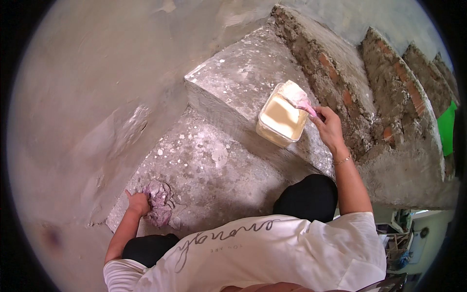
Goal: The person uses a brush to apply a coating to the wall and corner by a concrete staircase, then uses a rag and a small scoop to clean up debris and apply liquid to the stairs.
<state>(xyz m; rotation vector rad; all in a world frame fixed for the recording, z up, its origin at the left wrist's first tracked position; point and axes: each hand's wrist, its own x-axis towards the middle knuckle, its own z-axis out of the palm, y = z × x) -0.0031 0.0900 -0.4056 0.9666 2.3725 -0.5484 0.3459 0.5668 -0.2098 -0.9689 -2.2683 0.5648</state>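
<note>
In my right hand (330, 127) is a paintbrush with a pink handle (305, 104), my fingers closed round the handle's end. The brush's pale, paint-covered bristles (292, 91) lie over the rim of a clear plastic tub (274, 136). Cream-coloured paint (282, 117) fills much of the tub, which stands on a concrete step (238, 61). Low on the left, my left hand (138, 203) grips the edge of a crumpled purplish rag (158, 204) on the step below. Its thumb sticks out, and the rag partly hides the fingertips.
A smooth grey plastered wall (82, 107) rises along the left. Further rough steps with exposed brick (331, 68) climb to the right. White paint spots speckle the lower step (204, 165). A bright green object (446, 127) shows at the far right, above cluttered shelving (401, 238).
</note>
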